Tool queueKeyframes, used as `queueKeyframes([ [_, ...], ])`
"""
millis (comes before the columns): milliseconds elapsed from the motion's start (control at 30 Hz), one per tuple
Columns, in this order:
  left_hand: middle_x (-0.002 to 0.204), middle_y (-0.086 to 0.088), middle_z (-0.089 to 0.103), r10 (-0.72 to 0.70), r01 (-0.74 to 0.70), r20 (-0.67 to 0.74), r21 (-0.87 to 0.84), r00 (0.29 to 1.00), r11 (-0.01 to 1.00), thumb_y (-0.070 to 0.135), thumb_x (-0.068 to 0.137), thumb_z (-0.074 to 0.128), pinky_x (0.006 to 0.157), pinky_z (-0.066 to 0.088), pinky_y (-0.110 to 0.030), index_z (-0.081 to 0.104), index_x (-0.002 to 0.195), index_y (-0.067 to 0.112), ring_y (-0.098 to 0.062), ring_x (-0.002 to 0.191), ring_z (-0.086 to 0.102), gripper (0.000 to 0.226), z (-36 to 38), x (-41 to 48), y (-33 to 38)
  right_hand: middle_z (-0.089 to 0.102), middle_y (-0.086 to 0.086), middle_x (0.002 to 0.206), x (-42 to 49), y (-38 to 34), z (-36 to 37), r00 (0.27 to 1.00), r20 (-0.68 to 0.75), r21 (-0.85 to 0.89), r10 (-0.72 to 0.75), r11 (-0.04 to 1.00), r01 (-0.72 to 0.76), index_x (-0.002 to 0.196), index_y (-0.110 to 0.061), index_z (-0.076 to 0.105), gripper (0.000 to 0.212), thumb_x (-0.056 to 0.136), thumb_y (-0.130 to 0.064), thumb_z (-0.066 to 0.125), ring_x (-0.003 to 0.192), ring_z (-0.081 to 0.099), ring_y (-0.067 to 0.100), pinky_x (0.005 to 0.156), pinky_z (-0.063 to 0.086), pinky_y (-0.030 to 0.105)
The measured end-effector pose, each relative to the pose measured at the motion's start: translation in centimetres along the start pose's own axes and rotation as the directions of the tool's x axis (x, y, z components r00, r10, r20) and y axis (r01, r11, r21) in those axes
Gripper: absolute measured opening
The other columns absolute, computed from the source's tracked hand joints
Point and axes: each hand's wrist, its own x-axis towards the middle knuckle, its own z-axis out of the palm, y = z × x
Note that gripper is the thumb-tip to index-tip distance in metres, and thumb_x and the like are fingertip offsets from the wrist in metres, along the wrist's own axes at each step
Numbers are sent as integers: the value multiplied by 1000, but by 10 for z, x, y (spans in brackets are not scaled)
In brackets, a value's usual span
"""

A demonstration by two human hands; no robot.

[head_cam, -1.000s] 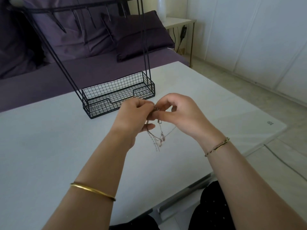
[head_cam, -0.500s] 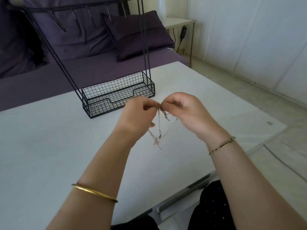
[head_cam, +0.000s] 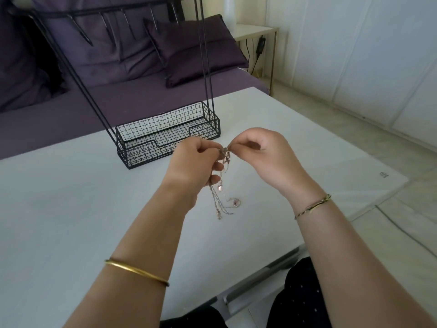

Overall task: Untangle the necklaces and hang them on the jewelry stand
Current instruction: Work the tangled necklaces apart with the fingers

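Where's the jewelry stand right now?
The jewelry stand sits on the white table, left of centre in the head view, just beyond the left hand; its hooks carry nothing.

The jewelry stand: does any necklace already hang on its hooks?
No, the hooks of the jewelry stand are bare, and the necklaces are pinched between the left hand and right hand.

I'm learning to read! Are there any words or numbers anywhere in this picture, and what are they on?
No words or numbers can be read here.
One small grey mark sits on the white table near its far right corner: too small and blurred to read.
The jewelry stand, necklaces and bracelets show no writing.
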Motion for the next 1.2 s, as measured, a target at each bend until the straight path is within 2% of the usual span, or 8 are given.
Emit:
queueKeyframes([
  [67, 79, -2, 63, 29, -32, 29, 99, 999, 995, 1, 91, 51, 45, 46, -17, 62, 90, 6, -7, 59, 56, 12, 0, 0, 0, 67, -2, 76, -1, 0, 3, 999, -26, 74, 28, 997, -26, 80, -13, 68, 10, 86, -7, 62, 69, 59, 6, 69, 47, 21],
  [200, 78, -3, 61, 75, -85, 51, 218, 996, 972, 2, 88, 55, 46, 47, -17, 59, 84, 8, -8, 61, 57, 8, 1, 0, -1, 66, 6, 73, -4, -2, 6, 993, 48, 177, 109, 977, -116, 81, -10, 62, 13, 91, -4, 55, 69, 63, 17, 75, 55, 37],
  [333, 84, -4, 62, 35, -35, -4, 62, 999, 997, 3, 91, 54, 47, 52, -20, 58, 90, 7, -7, 62, 61, 6, -1, 0, -1, 66, 3, 73, -4, -3, 1, 968, 171, 192, 182, 958, -214, 83, -9, 61, 15, 93, -5, 52, 66, 67, 13, 82, 56, 41],
  [533, 81, -5, 61, -18, 18, -6, -75, 1000, 997, 2, 94, 48, 47, 50, -19, 56, 98, 6, -9, 59, 58, 9, 1, -1, 0, 67, 3, 71, -5, -5, 0, 955, 236, 147, 181, 965, -219, 80, -10, 61, 15, 90, -3, 53, 68, 70, 15, 80, 55, 40],
  [800, 83, -8, 61, 58, -63, 105, 43, 993, 997, -1, 92, 54, 55, 56, -21, 59, 104, 7, -8, 59, 55, 15, 1, -1, 2, 65, -5, 63, -3, -5, 3, 968, 91, 271, 233, 930, -249, 75, -12, 61, 20, 89, -4, 50, 63, 66, 10, 72, 54, 30],
  [900, 79, -5, 61, 97, -115, 121, 142, 988, 983, -1, 91, 52, 58, 57, -24, 61, 100, 6, -7, 59, 56, 14, 1, -2, 2, 63, 0, 67, -3, -4, 6, 967, 89, 273, 238, 928, -254, 76, -11, 59, 21, 91, -3, 47, 63, 61, 13, 73, 54, 34],
  [1000, 77, -4, 62, 103, -115, 79, 169, 992, 979, 0, 92, 52, 57, 59, -26, 61, 92, 6, -7, 59, 58, 11, 2, -2, 1, 60, 3, 68, -3, -5, 8, 962, 119, 317, 248, 908, -273, 77, -11, 57, 22, 94, -3, 46, 59, 60, 14, 75, 55, 37],
  [1200, 81, -2, 61, 25, -25, -28, 6, 999, 1000, 4, 94, 48, 52, 56, -23, 59, 88, 8, -7, 63, 59, 13, 3, -1, -1, 57, 3, 66, -5, -7, 4, 948, 243, 238, 208, 934, -266, 77, -7, 57, 19, 93, 0, 49, 54, 63, 11, 76, 57, 40],
])
